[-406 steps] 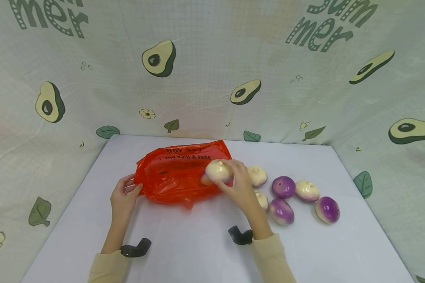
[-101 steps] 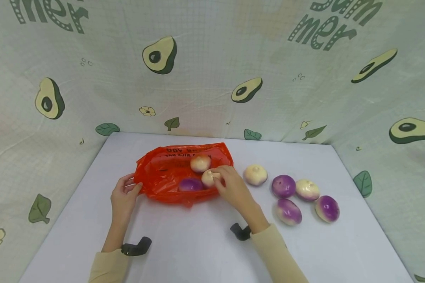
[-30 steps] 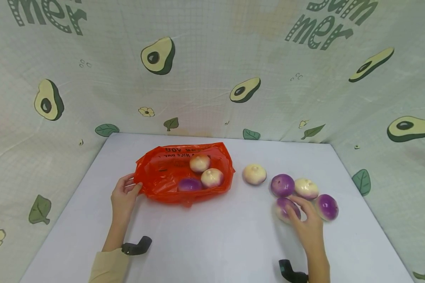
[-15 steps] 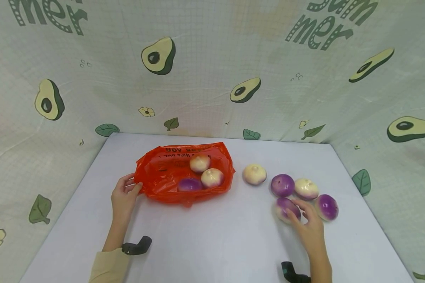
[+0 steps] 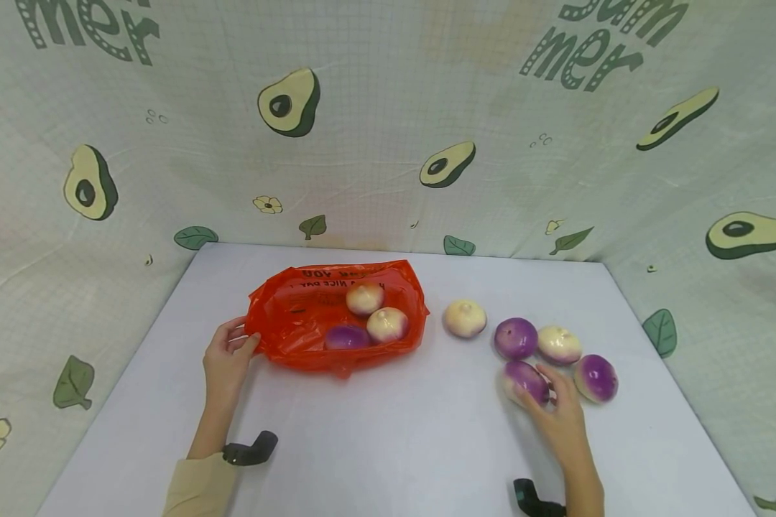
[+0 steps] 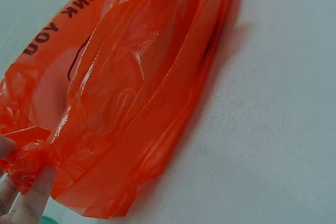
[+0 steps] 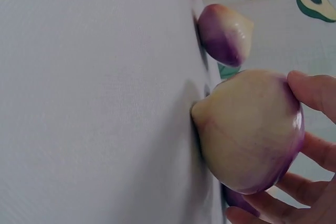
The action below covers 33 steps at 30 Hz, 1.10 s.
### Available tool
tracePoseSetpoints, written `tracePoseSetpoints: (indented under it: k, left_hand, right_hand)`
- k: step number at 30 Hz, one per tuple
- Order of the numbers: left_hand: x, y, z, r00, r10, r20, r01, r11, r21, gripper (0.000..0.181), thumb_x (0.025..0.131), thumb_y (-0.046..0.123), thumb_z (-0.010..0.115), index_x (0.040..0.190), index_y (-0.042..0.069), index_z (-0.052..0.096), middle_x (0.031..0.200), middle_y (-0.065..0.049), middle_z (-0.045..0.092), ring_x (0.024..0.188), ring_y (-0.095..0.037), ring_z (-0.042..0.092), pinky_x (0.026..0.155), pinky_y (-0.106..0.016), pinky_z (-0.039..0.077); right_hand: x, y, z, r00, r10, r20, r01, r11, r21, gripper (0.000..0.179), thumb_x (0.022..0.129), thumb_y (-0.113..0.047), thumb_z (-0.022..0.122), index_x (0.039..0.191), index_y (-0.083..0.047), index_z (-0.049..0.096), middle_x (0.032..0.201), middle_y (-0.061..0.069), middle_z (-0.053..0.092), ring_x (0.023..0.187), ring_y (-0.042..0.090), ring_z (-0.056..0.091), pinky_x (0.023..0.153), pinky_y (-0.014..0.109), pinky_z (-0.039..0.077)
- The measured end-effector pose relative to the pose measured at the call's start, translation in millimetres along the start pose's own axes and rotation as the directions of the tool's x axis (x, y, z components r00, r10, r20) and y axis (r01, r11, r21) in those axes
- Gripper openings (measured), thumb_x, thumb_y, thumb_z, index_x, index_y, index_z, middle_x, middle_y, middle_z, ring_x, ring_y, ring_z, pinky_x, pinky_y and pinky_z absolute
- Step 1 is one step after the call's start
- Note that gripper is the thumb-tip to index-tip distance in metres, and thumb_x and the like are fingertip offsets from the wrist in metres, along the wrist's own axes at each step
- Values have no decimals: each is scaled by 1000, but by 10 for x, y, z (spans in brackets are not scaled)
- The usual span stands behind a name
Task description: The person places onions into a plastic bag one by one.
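Note:
My left hand (image 5: 226, 359) pinches the left end of a red plastic bag (image 5: 284, 316), whose mouth stands spread. In the left wrist view, thumb and fingers squeeze the gathered film of the bag (image 6: 131, 108). Three purple-and-white turnips lie inside, among them a pale turnip (image 5: 388, 325) and a purple turnip (image 5: 347, 337). Over on the right, my right hand (image 5: 564, 424) grips a purple-and-white turnip (image 5: 524, 380), thumb on one side and fingers on the other. The right wrist view shows this turnip (image 7: 247, 132) with its pale pointed end against the table.
Around the gripped turnip stand a purple turnip (image 5: 516, 339), a pale turnip (image 5: 559, 345) and another purple turnip (image 5: 596, 378). One pale turnip (image 5: 465, 319) sits between them and the bag. A patterned cloth (image 5: 375, 215) hangs behind the white table (image 5: 375, 445).
My right hand has placed turnips in the bag, left the last one there, and moved right to the purple-and-white turnip, closing its fingers round it. My left hand has stayed on the bag.

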State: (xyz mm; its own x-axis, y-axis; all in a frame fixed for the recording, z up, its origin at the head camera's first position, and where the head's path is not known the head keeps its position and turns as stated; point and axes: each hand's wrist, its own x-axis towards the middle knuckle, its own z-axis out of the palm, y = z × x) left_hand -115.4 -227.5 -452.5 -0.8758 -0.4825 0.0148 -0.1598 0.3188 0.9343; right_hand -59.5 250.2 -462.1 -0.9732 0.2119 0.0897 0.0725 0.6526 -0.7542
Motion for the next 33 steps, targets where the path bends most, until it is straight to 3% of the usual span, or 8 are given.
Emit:
tracePoseSetpoints:
  k: [3,7,14,16,22,26,33]
  left_hand:
    - [32,-74,13,1000,8,-6,-8,1000,-7,46,88,36,60,128,14,52,117,-13,56,91,-12,59,70,-11,51]
    - [53,-115,17,1000,5,-5,-5,1000,3,47,88,39,60,129,17,52,118,-12,56,89,-6,58,68,-7,49]
    - [9,36,-13,1000,-22,19,22,1000,13,44,91,28,58,132,13,49,122,-12,56,89,-4,55,66,-3,45]
    - [6,46,-17,999,-32,24,31,999,18,44,91,28,58,132,14,48,122,-12,56,87,-1,54,67,-2,45]
    - [13,8,-4,1000,-9,7,9,1000,-4,43,91,27,59,129,12,51,118,-14,56,89,-9,57,65,-3,46]
    - [3,-15,-2,999,34,0,-34,999,-14,45,90,32,59,128,10,51,116,-16,56,89,-14,58,65,-6,48]
    - [27,-69,4,1000,20,2,-20,999,-29,44,89,31,61,128,13,52,115,-14,57,84,-3,57,64,-7,49]
  right_hand:
    - [6,10,-2,1000,18,15,-18,1000,-12,57,87,-26,64,134,-2,42,127,20,44,113,35,44,90,45,45]
    - [9,13,-10,999,42,26,-41,999,-33,57,88,-29,63,134,-3,42,126,18,45,112,33,46,83,16,42]
    - [5,15,-19,995,88,39,-88,996,-8,58,88,-31,63,134,-4,42,128,17,45,113,29,45,81,6,37]
    - [1,10,-20,995,97,36,-97,995,0,58,87,-30,64,134,-3,42,127,17,46,109,19,44,77,0,33]
    - [-1,19,-5,995,100,9,-100,995,7,57,86,-27,66,132,-2,44,125,16,48,95,-9,35,75,-4,32]
    - [-3,29,-3,996,89,-1,-89,996,0,56,86,-27,66,131,-2,45,123,17,50,92,-13,35,75,-3,33]
    - [-12,31,18,996,90,11,-90,996,8,56,85,-27,68,131,-3,46,124,17,51,91,-14,35,75,-3,33]
